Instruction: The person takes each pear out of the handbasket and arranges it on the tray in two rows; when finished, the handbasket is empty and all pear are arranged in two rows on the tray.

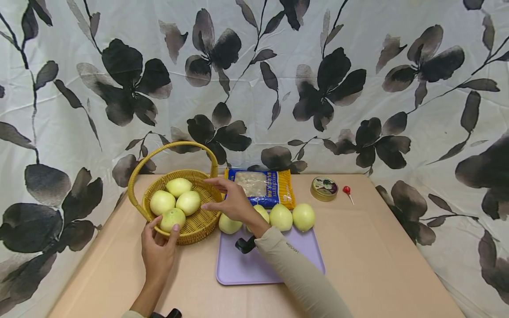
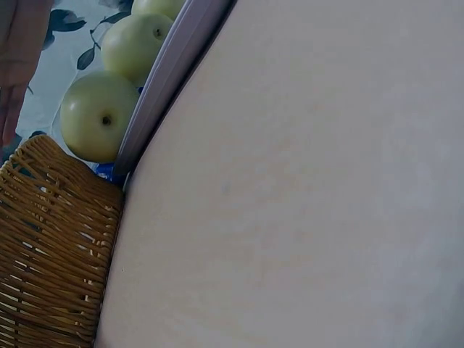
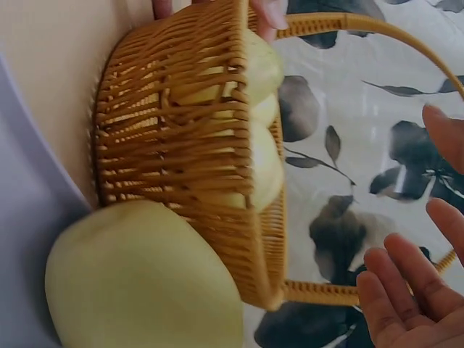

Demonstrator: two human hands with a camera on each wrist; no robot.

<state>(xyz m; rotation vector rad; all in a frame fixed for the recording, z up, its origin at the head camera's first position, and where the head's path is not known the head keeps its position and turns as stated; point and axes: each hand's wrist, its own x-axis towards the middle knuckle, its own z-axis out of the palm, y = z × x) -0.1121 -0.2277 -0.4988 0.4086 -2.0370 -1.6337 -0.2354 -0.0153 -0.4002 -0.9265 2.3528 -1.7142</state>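
A wicker basket (image 1: 199, 227) with a tall arched handle stands at left, holding several round, pale yellow-green fruits (image 1: 162, 202) that look like pears. My left hand (image 1: 158, 254) holds the basket's near left rim beside the nearest fruit (image 1: 172, 219). My right hand (image 1: 234, 201) hovers over the basket's right side, thumb and fingers apart, holding nothing; in the right wrist view its fingers (image 3: 406, 283) are spread. Several more such fruits (image 1: 280, 217) sit in a row along the far edge of a lilac tray (image 1: 238, 269). One of them (image 1: 229, 224) is partly hidden by my right hand.
Behind the tray lies a blue and yellow food packet (image 1: 258, 185). Farther right are a round tin (image 1: 324, 188) and a red lollipop (image 1: 347, 190). A floral cloth (image 1: 270, 88) hangs behind the table (image 1: 366, 260).
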